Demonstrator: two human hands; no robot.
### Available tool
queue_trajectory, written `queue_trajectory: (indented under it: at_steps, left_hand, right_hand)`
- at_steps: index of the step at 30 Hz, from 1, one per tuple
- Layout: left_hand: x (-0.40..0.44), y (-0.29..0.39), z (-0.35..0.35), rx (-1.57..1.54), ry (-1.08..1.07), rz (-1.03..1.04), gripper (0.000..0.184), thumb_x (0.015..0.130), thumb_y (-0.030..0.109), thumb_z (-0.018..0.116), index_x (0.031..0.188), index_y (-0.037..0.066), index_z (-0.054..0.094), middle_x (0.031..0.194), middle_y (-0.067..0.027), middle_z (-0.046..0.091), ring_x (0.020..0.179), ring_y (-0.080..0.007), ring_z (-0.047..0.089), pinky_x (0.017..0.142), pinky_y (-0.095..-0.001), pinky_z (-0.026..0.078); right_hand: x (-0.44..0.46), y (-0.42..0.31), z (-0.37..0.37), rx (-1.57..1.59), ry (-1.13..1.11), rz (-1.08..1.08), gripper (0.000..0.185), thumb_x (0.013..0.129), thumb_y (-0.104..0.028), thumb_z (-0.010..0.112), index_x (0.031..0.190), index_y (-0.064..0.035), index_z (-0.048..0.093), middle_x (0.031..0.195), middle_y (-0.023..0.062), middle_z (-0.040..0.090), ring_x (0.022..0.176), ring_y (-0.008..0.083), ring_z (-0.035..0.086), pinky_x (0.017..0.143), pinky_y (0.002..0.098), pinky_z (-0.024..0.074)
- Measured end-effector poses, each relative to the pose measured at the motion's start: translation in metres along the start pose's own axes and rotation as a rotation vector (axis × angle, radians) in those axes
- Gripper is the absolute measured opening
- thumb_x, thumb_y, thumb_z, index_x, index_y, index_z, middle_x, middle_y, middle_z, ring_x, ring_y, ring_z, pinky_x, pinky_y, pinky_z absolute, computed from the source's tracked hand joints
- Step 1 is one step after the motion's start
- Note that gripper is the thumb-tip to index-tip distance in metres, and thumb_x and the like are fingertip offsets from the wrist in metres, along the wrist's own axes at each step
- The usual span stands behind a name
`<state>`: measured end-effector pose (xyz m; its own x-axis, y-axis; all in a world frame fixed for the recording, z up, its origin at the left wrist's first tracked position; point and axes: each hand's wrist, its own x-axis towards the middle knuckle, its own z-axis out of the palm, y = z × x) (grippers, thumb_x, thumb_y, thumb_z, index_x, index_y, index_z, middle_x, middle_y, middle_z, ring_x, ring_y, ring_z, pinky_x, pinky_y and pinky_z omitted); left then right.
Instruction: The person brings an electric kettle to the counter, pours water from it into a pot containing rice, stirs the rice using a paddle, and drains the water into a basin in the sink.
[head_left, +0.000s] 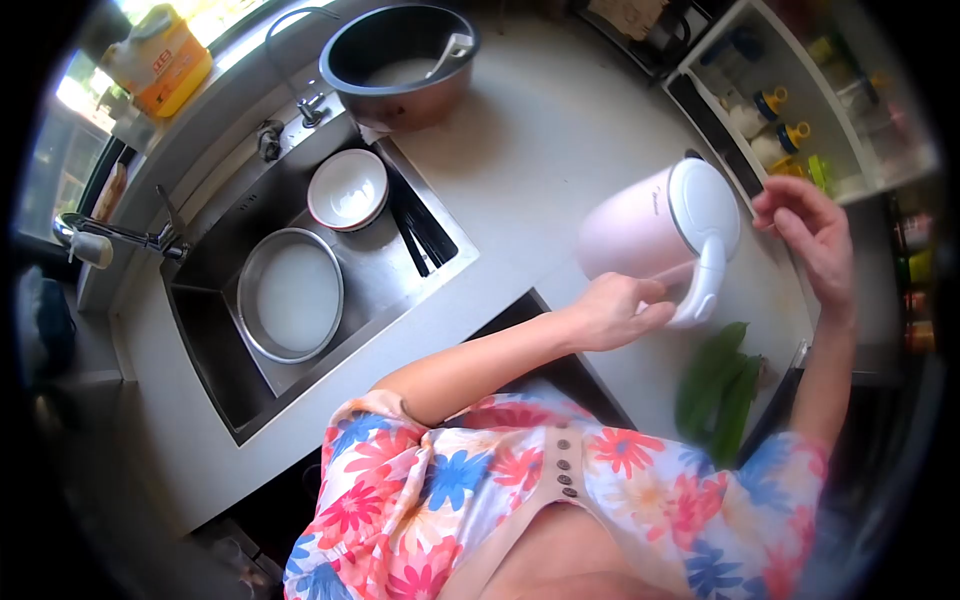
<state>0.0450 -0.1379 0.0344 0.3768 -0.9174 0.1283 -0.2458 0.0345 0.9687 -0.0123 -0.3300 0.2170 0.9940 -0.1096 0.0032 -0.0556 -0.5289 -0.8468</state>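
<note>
My left hand is closed around the white handle of a pale pink electric kettle. The kettle leans over the counter, its white lid facing right and seemingly shut. Off to the right of that lid, my right hand is raised with its fingers half bent and nothing visible in them. Below the kettle, several long green vegetables lie on the counter, slightly blurred.
Left of me, the steel sink holds a round metal pan and a white bowl. A large dark pot stands behind it. Baby bottles fill an open cabinet at the right. A yellow jug sits by the window.
</note>
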Motion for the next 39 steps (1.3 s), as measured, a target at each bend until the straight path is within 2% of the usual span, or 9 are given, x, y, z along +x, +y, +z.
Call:
queue_trajectory:
  at_steps: [3, 8, 12, 18, 24, 27, 28, 32, 39]
  left_hand:
    - [-0.033, -0.017, -0.071, -0.192, 0.167, -0.249, 0.045, 0.088, 0.032, 0.054, 0.114, -0.005, 0.054, 0.106, -0.019, 0.061, 0.097, -0.0238, 0.059, 0.084, -0.0328, 0.046]
    - [-0.077, -0.058, -0.197, -0.337, 0.73, -0.244, 0.048, 0.085, 0.025, 0.058, 0.122, -0.002, 0.046, 0.098, -0.0109, 0.061, 0.082, -0.0128, 0.057, 0.06, -0.0243, 0.05]
    - [-0.076, -0.075, -0.277, -0.267, 1.079, -0.335, 0.072, 0.079, 0.036, 0.06, 0.133, -0.001, 0.029, 0.121, -0.0186, 0.045, 0.1, -0.0274, 0.054, 0.058, -0.034, 0.055]
    - [-0.03, -0.092, -0.326, -0.507, 1.03, -0.659, 0.095, 0.068, 0.037, 0.07, 0.135, 0.007, 0.01, 0.137, -0.022, 0.024, 0.122, -0.0451, 0.03, 0.078, -0.0673, 0.04]
    - [-0.029, -0.111, -0.332, -0.773, 1.02, -0.484, 0.067, 0.066, 0.005, 0.059, 0.122, 0.006, 0.021, 0.116, -0.0232, 0.037, 0.105, -0.0409, 0.046, 0.068, -0.0637, 0.048]
    - [-0.035, -0.112, -0.321, -0.776, 1.144, -0.397, 0.011, 0.07, 0.002, 0.052, 0.077, -0.006, 0.049, 0.079, -0.018, 0.054, 0.067, -0.0354, 0.061, 0.055, -0.0559, 0.054]
    - [-0.039, -0.111, -0.317, -0.78, 1.137, -0.37, 0.013, 0.069, 0.003, 0.052, 0.079, -0.007, 0.05, 0.076, -0.0162, 0.055, 0.065, -0.0352, 0.062, 0.052, -0.0532, 0.055]
    - [-0.066, -0.098, -0.301, -0.841, 1.137, -0.324, 0.011, 0.069, 0.004, 0.051, 0.073, -0.006, 0.053, 0.072, -0.0179, 0.058, 0.061, -0.0335, 0.063, 0.053, -0.0509, 0.056]
    - [-0.146, -0.082, -0.253, -1.114, 1.128, -0.306, 0.016, 0.066, 0.004, 0.054, 0.077, -0.008, 0.053, 0.068, -0.0146, 0.058, 0.058, -0.0284, 0.063, 0.05, -0.0464, 0.057]
  right_hand:
    - [0.087, -0.041, 0.052, -0.105, -0.192, -0.146, 0.024, 0.086, -0.005, 0.053, 0.109, 0.0022, 0.055, 0.089, 0.006, 0.06, 0.081, 0.0107, 0.056, 0.075, 0.0235, 0.0472]
    - [0.237, -0.045, 0.15, -0.672, -0.238, -0.507, 0.025, 0.085, -0.019, 0.057, 0.103, -0.0013, 0.059, 0.089, 0.0086, 0.063, 0.083, 0.017, 0.061, 0.076, 0.0261, 0.0487]
    - [0.324, -0.019, 0.21, -0.935, -0.264, -0.454, 0.034, 0.08, -0.02, 0.058, 0.111, -0.0042, 0.057, 0.098, 0.0137, 0.063, 0.091, 0.0269, 0.06, 0.082, 0.0335, 0.0476]
    - [0.365, 0.005, 0.247, -1.319, -0.662, -0.187, 0.032, 0.073, -0.016, 0.063, 0.105, -0.0108, 0.061, 0.104, 0.0109, 0.062, 0.1, 0.0283, 0.057, 0.082, 0.0361, 0.0466]
    - [0.369, -0.029, 0.227, -1.324, -0.581, -0.35, 0.02, 0.071, -0.013, 0.062, 0.089, -0.009, 0.067, 0.086, 0.01, 0.065, 0.084, 0.025, 0.061, 0.074, 0.0343, 0.0493]
    - [0.369, -0.042, 0.215, -1.283, -0.526, -0.365, 0.022, 0.069, -0.008, 0.063, 0.09, -0.0082, 0.067, 0.083, 0.0112, 0.064, 0.081, 0.0237, 0.062, 0.073, 0.0325, 0.0498]
    - [0.369, -0.051, 0.213, -1.324, -0.517, -0.439, 0.019, 0.076, -0.012, 0.065, 0.094, -0.0079, 0.066, 0.077, 0.0086, 0.062, 0.069, 0.0195, 0.061, 0.062, 0.0291, 0.0507]
    - [0.369, -0.074, 0.197, -1.062, -0.502, -0.414, 0.024, 0.072, -0.026, 0.065, 0.084, -0.0045, 0.067, 0.075, 0.0126, 0.066, 0.069, 0.0238, 0.063, 0.063, 0.0329, 0.0493]
    - [0.317, -0.107, 0.233, -0.603, -0.498, -0.211, 0.02, 0.079, -0.02, 0.067, 0.085, -0.0008, 0.066, 0.063, 0.0019, 0.06, 0.054, 0.008, 0.054, 0.05, 0.0217, 0.0433]
